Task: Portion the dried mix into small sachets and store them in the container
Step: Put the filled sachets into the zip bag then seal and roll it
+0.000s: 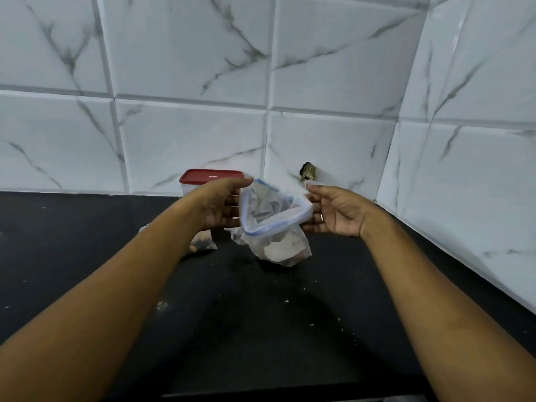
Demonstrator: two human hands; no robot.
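Note:
A clear zip bag [274,224] with a blue seal strip hangs above the black counter [261,314], its mouth pulled wide. My left hand [222,206] grips the left side of the rim and my right hand [333,213] grips the right side. Pale contents sit in the bag's bottom, blurred. A small filled sachet [203,243] with brown mix lies on the counter, partly hidden by my left forearm. A clear container with a red lid [211,177] stands shut against the wall behind my left hand.
White marble-pattern tiles cover the back wall and the right wall, which meet in a corner at the right. A small dark fitting [308,171] sticks out of the back wall. Crumbs dot the counter.

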